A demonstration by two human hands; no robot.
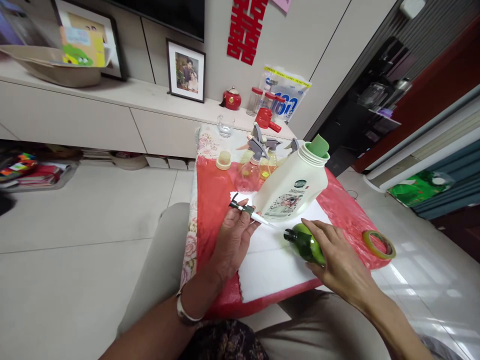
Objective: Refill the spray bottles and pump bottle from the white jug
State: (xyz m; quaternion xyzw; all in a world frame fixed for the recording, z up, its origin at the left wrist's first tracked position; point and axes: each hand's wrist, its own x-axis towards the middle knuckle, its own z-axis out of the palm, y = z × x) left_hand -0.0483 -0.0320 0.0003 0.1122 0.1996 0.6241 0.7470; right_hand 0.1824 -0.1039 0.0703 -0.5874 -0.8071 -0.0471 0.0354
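My left hand (237, 231) is closed on a dark pump dispenser top (245, 207), its white stem and thin tube slanting down to the right. My right hand (335, 251) grips a green bottle (305, 243) that lies tilted, its dark neck facing the pump. The tube's tip appears close to the bottle's mouth; whether they touch I cannot tell. Behind them stands a large white jug (294, 187) with a green piece (318, 146) in its open mouth. Under the bottle lies a white sheet (270, 270) on the red plastic cover (212, 210).
Clear spray bottles (248, 175) stand left of the jug, near a translucent cap (223, 160). A roll of tape (378, 244) lies at the right edge. A glass cup (225, 126) and a red object (264, 118) are at the back. A cabinet (165, 130) stands behind.
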